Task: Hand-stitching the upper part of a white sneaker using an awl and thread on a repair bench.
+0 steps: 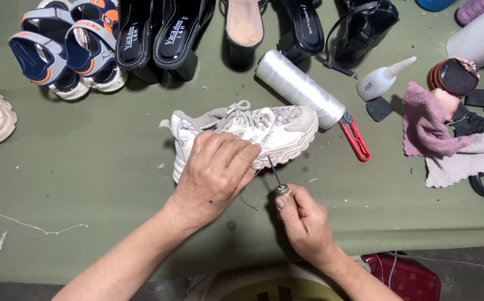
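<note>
Left hand point(215, 170) is gripping the white sneaker point(264, 131), pressing it on its side onto the green surface point(86, 184). Right hand point(304, 220) is clenching an awl point(278, 181) w/ the tip touching the sole edge. Thread spool point(299, 88) and red snips point(355, 137) are lying just behind the sneaker.

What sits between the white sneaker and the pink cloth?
Head view: a white thread spool and red snips lie between the white sneaker and pink cloth.
</note>
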